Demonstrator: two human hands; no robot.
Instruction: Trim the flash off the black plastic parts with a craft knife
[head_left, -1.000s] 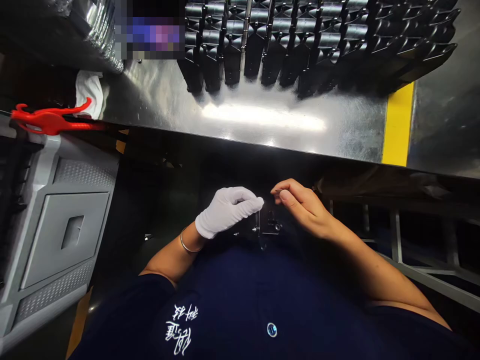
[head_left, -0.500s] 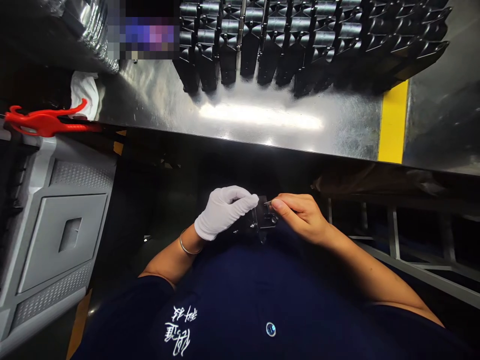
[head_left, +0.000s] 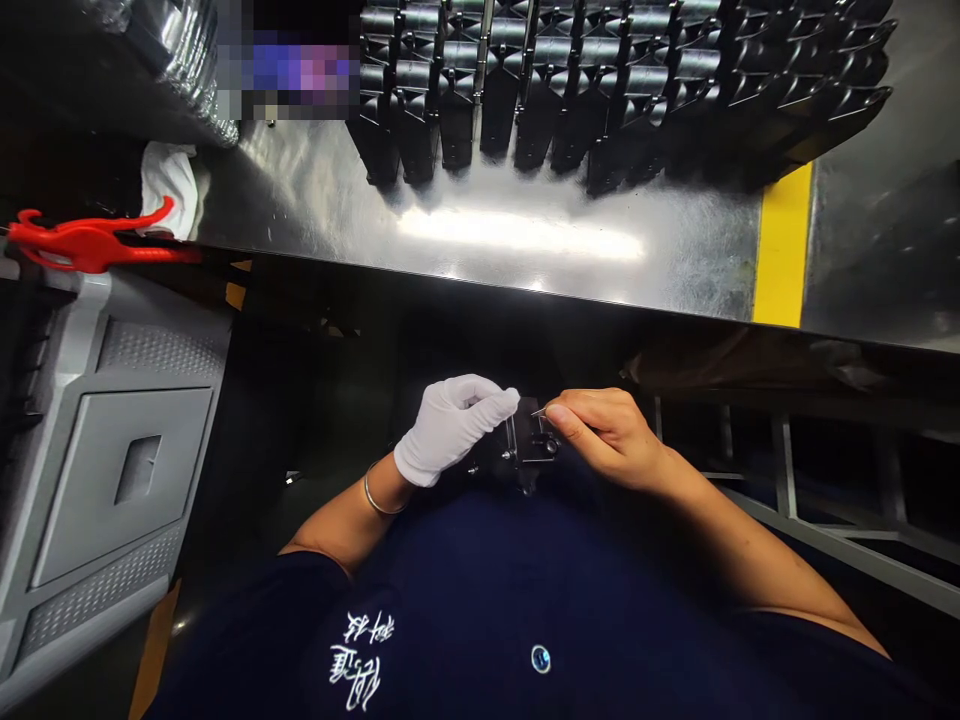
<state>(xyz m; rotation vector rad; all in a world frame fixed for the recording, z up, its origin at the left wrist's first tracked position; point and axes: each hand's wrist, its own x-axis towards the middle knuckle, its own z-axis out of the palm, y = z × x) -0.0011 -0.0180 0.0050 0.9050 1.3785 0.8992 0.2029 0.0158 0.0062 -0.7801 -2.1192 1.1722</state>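
Note:
My left hand [head_left: 450, 425], in a white glove, grips a small black plastic part [head_left: 523, 447] with metal pins, held close to my body below the table edge. My bare right hand [head_left: 604, 432] pinches a thin metal piece [head_left: 538, 410] between thumb and forefinger, its tip at the top of the black part. The part's lower side is hidden against my dark blue shirt.
A shiny metal table [head_left: 487, 235] lies ahead with rows of black plastic parts [head_left: 600, 90] at its far side and a yellow stripe [head_left: 780, 250] at right. A grey crate [head_left: 105, 440] with a red hanger [head_left: 90, 240] stands at left. A white cloth [head_left: 169, 180] lies nearby.
My right hand came down from above and brought the thin metal piece to the black part. My left hand stayed nearly still, holding the part.

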